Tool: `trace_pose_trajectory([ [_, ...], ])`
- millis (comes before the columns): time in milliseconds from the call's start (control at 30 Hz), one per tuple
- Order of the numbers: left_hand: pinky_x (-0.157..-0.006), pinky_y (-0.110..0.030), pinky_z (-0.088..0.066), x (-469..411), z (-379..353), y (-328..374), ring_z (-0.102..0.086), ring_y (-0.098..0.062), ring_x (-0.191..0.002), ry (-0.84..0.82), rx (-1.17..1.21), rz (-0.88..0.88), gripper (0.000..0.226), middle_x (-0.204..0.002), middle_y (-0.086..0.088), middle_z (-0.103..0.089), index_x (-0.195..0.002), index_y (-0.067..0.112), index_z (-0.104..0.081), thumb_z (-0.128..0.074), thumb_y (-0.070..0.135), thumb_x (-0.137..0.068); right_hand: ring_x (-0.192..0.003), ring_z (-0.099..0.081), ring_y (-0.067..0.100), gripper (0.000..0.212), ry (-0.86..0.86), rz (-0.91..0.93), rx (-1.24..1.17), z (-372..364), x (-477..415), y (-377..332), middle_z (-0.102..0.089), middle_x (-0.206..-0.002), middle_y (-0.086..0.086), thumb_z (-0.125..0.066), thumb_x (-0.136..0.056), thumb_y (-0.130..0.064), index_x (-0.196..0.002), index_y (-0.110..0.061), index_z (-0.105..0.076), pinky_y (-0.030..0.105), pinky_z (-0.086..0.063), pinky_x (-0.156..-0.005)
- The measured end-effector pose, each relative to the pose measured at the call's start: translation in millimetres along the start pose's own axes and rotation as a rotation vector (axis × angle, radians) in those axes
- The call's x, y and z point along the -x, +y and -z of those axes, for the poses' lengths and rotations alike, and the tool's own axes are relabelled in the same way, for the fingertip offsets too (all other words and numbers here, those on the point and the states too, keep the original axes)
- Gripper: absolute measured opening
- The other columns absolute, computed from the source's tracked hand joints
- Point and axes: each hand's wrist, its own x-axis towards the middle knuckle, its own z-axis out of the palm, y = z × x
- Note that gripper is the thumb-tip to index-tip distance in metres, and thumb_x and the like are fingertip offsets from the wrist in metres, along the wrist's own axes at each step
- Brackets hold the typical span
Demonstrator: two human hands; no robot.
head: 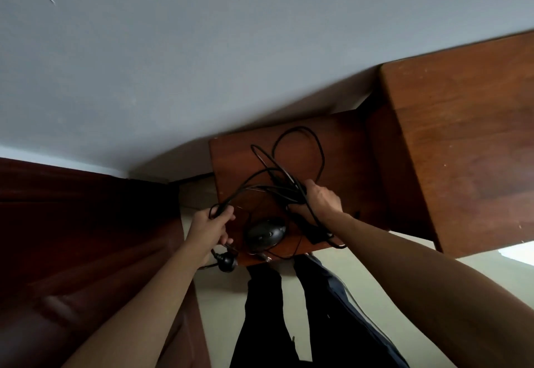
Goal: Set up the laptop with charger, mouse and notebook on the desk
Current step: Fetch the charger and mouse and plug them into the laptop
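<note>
While the left hand (209, 227) grips the charger cable (291, 165) near its plug (226, 260) and the right hand (319, 198) clutches the tangled loops above the small table (346, 147), beside the mouse (264, 234), untangle slowly.

One head-worn view, looking steeply down past both bare forearms, tilted so the grey wall (173, 64) fills the upper half. The left hand (209, 227) and right hand (320, 200) sit close below the lens, mid-frame. Beyond the right hand runs the wooden desk (462, 150); beneath the hands, the floor. No second view shares the scene.
</note>
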Motion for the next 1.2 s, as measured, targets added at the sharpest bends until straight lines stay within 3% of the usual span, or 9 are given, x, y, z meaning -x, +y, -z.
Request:
trace_pose_trajectory([
  [133,-0.04,-0.026,-0.039,20.5,-5.7,38.4,-0.03,-0.008,-0.03,-0.064,-0.058,-0.144,0.026,-0.037,0.008,-0.031,-0.075,0.008,-0.061,-0.057,0.022,-0.095,-0.1,-0.064,0.034,0.062,0.087,-0.039,-0.114,35.4,34.0,0.9,-0.068,-0.109,0.01,-0.07,-0.07,-0.061,-0.113,-0.02,-0.051,0.032,-0.041,-0.068],
  [233,-0.037,-0.021,-0.027,45.2,-10.8,72.3,-0.025,-0.009,-0.031,-0.115,-0.112,-0.276,0.028,-0.037,0.008,-0.03,-0.071,0.01,-0.061,-0.056,0.021,-0.096,-0.099,-0.064,0.031,0.062,0.172,-0.061,-0.18,66.8,66.5,3.5,-0.068,-0.108,0.007,-0.071,-0.069,-0.061,-0.115,-0.023,-0.054,0.034,-0.048,-0.072],
  [400,-0.034,-0.015,-0.021,90.4,-29.7,129.9,-0.02,-0.007,-0.031,-0.213,-0.187,-0.403,0.027,-0.038,0.008,-0.027,-0.073,0.011,-0.057,-0.052,0.021,-0.097,-0.097,-0.064,0.03,0.061,0.295,-0.087,-0.296,113.5,116.3,14.7,-0.067,-0.105,0.005,-0.074,-0.068,-0.059,-0.112,-0.022,-0.056,0.04,-0.054,-0.079],
  [533,-0.035,-0.013,-0.017,132.9,-58.2,163.2,-0.019,-0.006,-0.03,-0.291,-0.226,-0.485,0.027,-0.039,0.008,-0.026,-0.074,0.01,-0.055,-0.052,0.022,-0.098,-0.098,-0.064,0.029,0.058,0.391,-0.079,-0.375,136.6,155.3,39.5,-0.069,-0.104,0.004,-0.075,-0.066,-0.058,-0.111,-0.025,-0.06,0.035,-0.052,-0.077],
  [600,-0.034,-0.012,-0.017,154.5,-80.6,177.2,-0.019,-0.006,-0.029,-0.32,-0.256,-0.535,0.027,-0.039,0.008,-0.027,-0.074,0.009,-0.056,-0.053,0.022,-0.097,-0.092,-0.065,0.025,0.046,0.443,-0.072,-0.423,148.9,178.5,60.7,-0.068,-0.092,-0.003,-0.076,-0.065,-0.059,-0.1,-0.033,-0.062,0.033,-0.05,-0.072],
  [733,-0.034,-0.013,-0.018,219.9,-155.4,196.2,-0.02,-0.007,-0.031,-0.446,-0.363,-0.671,0.028,-0.04,0.008,-0.029,-0.072,0.011,-0.057,-0.054,0.023,-0.097,-0.08,-0.064,0.017,0.038,0.573,-0.147,-0.577,171.1,246.1,131.7,-0.059,-0.074,-0.015,-0.079,-0.06,-0.059,-0.074,-0.037,-0.051,0.032,-0.053,-0.069],
  [933,-0.034,-0.018,-0.022,284.5,-293.1,178.8,-0.026,-0.009,-0.032,-0.569,-0.548,-0.762,0.027,-0.043,0.005,-0.034,-0.072,0.01,-0.062,-0.057,0.025,-0.094,-0.077,-0.066,0.018,0.038,0.658,-0.287,-0.64,163.6,326.9,263.5,-0.069,-0.083,-0.004,-0.077,-0.063,-0.055,-0.085,-0.03,-0.061,0.034,-0.056,-0.07],
  [1067,-0.035,-0.018,-0.023,326.8,-389.8,151.6,-0.028,-0.011,-0.033,-0.626,-0.634,-0.758,0.027,-0.047,0.001,-0.035,-0.073,0.009,-0.062,-0.057,0.023,-0.095,-0.073,-0.064,0.017,0.035,0.683,-0.393,-0.62,153.3,378.7,357.6,-0.065,-0.075,-0.009,-0.077,-0.062,-0.055,-0.077,-0.03,-0.056,0.026,-0.044,-0.056],
  [1200,-0.033,-0.013,-0.025,367.5,-481.8,126.1,-0.035,-0.009,-0.027,-0.708,-0.699,-0.747,0.026,-0.036,0.008,-0.04,-0.073,0.008,-0.06,-0.056,0.019,-0.096,-0.078,-0.064,0.021,0.049,0.685,-0.525,-0.605,145.7,423.1,443.7,-0.069,-0.083,-0.002,-0.074,-0.059,-0.06,-0.091,-0.026,-0.062,0.031,-0.052,-0.067],
])
